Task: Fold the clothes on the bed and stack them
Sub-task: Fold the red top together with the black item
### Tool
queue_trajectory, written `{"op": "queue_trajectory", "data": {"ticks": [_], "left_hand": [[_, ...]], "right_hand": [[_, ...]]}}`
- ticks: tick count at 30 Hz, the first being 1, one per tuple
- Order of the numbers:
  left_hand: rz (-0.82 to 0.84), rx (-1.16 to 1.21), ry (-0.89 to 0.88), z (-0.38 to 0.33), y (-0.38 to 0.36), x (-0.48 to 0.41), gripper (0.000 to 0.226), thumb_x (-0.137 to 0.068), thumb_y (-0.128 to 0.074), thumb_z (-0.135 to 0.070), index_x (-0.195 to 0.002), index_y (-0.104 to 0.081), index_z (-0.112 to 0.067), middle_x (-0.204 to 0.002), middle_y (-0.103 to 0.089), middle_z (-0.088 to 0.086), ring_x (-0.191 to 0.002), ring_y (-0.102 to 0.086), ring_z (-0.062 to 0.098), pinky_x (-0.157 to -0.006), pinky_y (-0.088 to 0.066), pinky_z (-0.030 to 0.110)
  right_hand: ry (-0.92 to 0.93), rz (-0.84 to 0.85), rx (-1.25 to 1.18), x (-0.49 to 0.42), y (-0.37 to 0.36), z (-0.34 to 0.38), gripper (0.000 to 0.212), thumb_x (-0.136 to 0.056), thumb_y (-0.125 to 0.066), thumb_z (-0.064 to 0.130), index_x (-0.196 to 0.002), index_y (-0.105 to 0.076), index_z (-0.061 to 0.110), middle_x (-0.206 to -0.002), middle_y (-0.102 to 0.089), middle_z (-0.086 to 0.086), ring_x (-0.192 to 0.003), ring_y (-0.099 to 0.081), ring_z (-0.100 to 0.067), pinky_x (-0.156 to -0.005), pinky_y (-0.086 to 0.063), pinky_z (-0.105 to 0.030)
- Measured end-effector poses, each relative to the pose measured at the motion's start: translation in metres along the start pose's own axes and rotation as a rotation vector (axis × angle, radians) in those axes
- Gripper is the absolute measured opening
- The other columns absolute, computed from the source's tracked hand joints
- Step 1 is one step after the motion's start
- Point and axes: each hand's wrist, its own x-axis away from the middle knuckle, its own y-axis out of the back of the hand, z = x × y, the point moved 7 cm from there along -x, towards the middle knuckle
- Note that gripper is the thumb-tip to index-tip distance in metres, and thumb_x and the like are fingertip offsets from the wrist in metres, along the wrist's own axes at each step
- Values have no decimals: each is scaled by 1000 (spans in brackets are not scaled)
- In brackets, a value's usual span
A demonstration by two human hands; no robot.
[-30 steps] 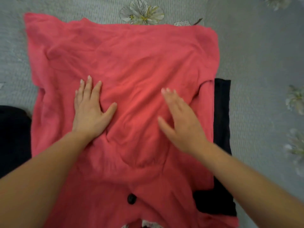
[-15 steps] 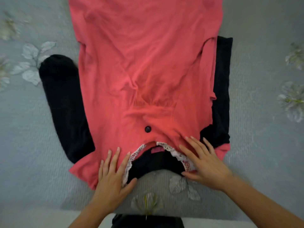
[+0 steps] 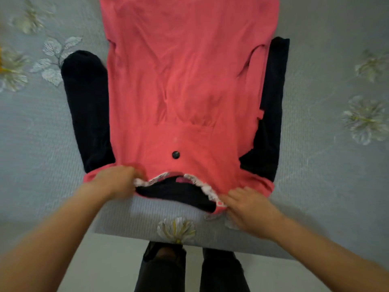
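Observation:
A coral-pink top [image 3: 185,85] lies flat on the bed, its white-lace neckline and black button [image 3: 175,154] toward me. It lies over a black garment [image 3: 86,106] that shows on both sides and inside the neckline. My left hand [image 3: 114,181] grips the pink top's near edge left of the neckline, fingers curled into the cloth. My right hand [image 3: 247,204] pinches the near edge right of the neckline by the lace.
The bed has a grey-blue cover [image 3: 328,165] printed with pale flowers. Its near edge [image 3: 189,241] runs just below my hands. My dark-trousered legs [image 3: 189,268] stand on the pale floor in front of it.
Both hands drew back from the middle of the pink top to its near edge. They lay flat there half a second ago and now curl onto the cloth beside the neckline.

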Motion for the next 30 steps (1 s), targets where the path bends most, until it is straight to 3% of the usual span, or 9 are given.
{"op": "queue_trajectory", "data": {"ticks": [3,5,11,14,17,19,22,26,30], "left_hand": [[441,-134,184,5,-31,6,34,-90,-55,-26,-123,-61,-35,-115,-63,-7,-110,-60,17,-91,-49,27],[453,-259,239,-8,-31,4,31,-86,-57,-25,-115,-67,-19,-105,-66,-3,-104,-64,18,-87,-52,28],[-542,132,-4,-121,30,-17,61,-86,-30,-50,-135,-43,-16,-135,-43,13,-125,-42,35,-97,-43,47],[-417,202,-134,-181,1,-48,83,-78,-4,-63,-153,-8,-27,-160,3,13,-147,2,32,-117,-16,49],[-290,184,-53,-217,-36,-70,84,-69,14,-66,-141,30,-26,-146,44,7,-133,42,28,-116,11,51],[-277,231,0,-226,-46,-74,89,-65,17,-73,-136,37,-23,-139,51,4,-125,50,27,-109,22,48],[-251,281,-7,-222,-48,-71,96,-56,30,-82,-137,37,-32,-137,54,-4,-122,54,19,-108,23,45],[-163,313,-17,-219,-45,-67,97,-51,26,-88,-136,35,-42,-134,57,-9,-121,55,15,-110,22,47],[-80,265,18,-226,-45,-70,100,-51,11,-94,-126,47,-39,-128,62,-3,-118,57,22,-107,24,52]], "right_hand": [[-118,415,-309,14,-30,11,45,-84,-46,29,-127,-57,26,-102,-65,-2,-92,-62,-21,-76,-49,-30],[-187,484,-523,15,-36,8,40,-87,-49,32,-126,-57,27,-113,-65,-1,-100,-59,-20,-85,-49,-34],[-792,-439,-726,7,39,-132,14,-88,-60,14,-98,-67,12,-82,-64,2,-72,-55,-4,-67,-42,-19],[-1177,-530,-748,16,36,-206,33,-90,-62,24,-117,-56,6,-100,-60,-9,-89,-57,-18,-81,-46,-29],[-1364,-475,-855,9,17,-240,61,-85,-67,37,-131,-45,4,-124,-54,-10,-111,-55,-24,-95,-45,-35],[-1316,-438,-912,-8,10,-243,52,-84,-70,25,-126,-50,3,-119,-58,-11,-107,-58,-24,-90,-48,-34],[-1138,-485,-1253,-21,22,-235,10,-81,-62,4,-80,-67,13,-80,-63,-8,-79,-58,-21,-64,-45,-28],[-1329,-1038,-1492,71,37,-270,4,-54,-58,15,-57,-60,16,-76,-52,-9,-79,-48,-22,-67,-38,-35],[-1649,-788,-1494,162,7,-240,11,-72,-48,3,-69,-56,9,-83,-55,-10,-76,-52,-22,-63,-44,-31]]}}
